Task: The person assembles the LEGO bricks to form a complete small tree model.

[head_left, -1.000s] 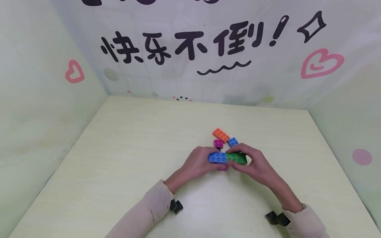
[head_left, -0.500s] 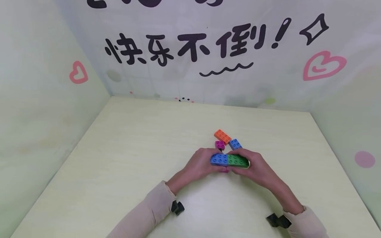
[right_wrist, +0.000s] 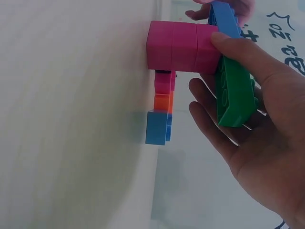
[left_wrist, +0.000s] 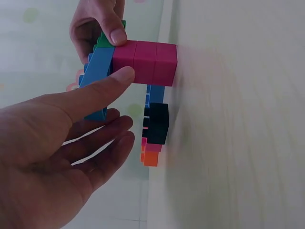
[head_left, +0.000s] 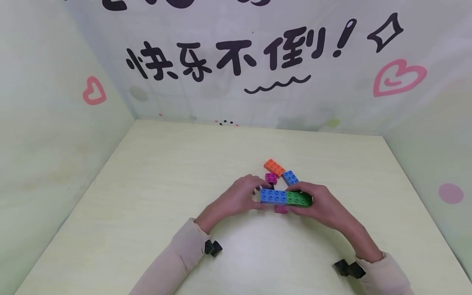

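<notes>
A blue brick [head_left: 273,196] and a green brick [head_left: 299,198] lie end to end on top of a stack of three pink bricks [left_wrist: 145,62], which stands upright on the table. My right hand [head_left: 324,206] grips the green brick, its thumb in front at the top of the stack and its fingers behind. My left hand [head_left: 237,196] is around the blue brick's left end, fingers spread and loosely bent, with a gap beside the brick. In the left wrist view its thumb lies across the blue brick's front near the pink stack; whether it touches is unclear.
Behind the stack, on the pale table [head_left: 166,172], lie an orange brick [head_left: 274,167], another blue brick [head_left: 291,178], a small magenta brick [head_left: 271,178] and a black brick [left_wrist: 158,123]. Printed walls enclose the table at the back and sides.
My left hand has loosened and drawn left from the blue brick, showing more of it. My right hand keeps hold of the green brick, which has shifted slightly right.
</notes>
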`<action>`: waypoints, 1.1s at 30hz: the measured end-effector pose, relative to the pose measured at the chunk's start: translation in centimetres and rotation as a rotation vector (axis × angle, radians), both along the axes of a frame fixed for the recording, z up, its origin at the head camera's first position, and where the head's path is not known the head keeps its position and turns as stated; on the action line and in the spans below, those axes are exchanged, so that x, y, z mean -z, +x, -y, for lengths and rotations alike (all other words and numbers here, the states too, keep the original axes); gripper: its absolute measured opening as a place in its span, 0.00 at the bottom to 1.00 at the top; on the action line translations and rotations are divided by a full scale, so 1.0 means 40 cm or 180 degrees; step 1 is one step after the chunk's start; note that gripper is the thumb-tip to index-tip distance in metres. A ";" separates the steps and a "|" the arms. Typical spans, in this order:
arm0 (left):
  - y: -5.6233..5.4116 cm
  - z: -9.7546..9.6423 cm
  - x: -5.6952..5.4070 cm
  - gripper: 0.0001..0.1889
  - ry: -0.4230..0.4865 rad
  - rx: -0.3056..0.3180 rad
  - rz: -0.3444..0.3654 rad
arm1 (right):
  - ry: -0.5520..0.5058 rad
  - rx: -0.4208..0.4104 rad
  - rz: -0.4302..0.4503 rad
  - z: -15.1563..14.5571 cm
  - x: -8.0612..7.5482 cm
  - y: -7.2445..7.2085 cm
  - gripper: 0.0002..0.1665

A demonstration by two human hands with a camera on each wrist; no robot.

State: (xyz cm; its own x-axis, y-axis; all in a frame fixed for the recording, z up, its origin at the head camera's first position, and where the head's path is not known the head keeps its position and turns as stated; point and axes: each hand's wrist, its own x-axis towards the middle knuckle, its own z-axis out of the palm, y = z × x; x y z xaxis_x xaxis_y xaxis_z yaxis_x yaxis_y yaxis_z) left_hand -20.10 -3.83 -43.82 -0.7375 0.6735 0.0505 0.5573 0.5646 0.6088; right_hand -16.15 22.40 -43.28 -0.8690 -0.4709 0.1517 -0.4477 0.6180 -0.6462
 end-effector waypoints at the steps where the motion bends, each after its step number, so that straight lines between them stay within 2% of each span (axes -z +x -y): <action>1: -0.001 0.000 0.003 0.29 -0.0044 0.0000 -0.0033 | 0.0029 0.0013 0.0000 -0.003 -0.002 -0.001 0.27; 5: -0.006 -0.008 0.013 0.26 -0.0183 0.0004 -0.0238 | 0.0126 0.0080 0.0015 -0.025 -0.009 -0.002 0.27; 9: -0.020 -0.011 0.017 0.20 -0.0098 -0.0105 -0.0344 | 0.0211 0.0145 0.0037 -0.044 -0.019 -0.001 0.27; 14: -0.062 -0.020 0.027 0.16 0.0074 -0.0480 -0.0432 | 0.0231 0.0170 0.0148 -0.044 -0.025 -0.001 0.27; 17: -0.098 -0.038 0.027 0.16 0.0062 -0.0596 -0.0574 | 0.0177 0.0176 0.0233 -0.043 -0.021 0.000 0.26; 21: -0.157 -0.077 0.022 0.18 -0.0175 -0.0445 -0.0791 | 0.0115 0.0197 0.0298 -0.047 -0.015 0.003 0.25; 25: -0.200 -0.111 0.018 0.20 -0.0474 -0.0114 -0.0798 | 0.0099 0.0189 0.0249 -0.050 -0.014 0.004 0.26; 28: -0.217 -0.127 0.015 0.20 -0.0570 0.0065 -0.0671 | 0.0072 0.0169 0.0197 -0.050 -0.016 0.004 0.26; 33: -0.232 -0.144 0.012 0.19 -0.0643 0.0132 -0.0547 | -0.0063 0.0157 0.0188 -0.049 -0.008 0.004 0.27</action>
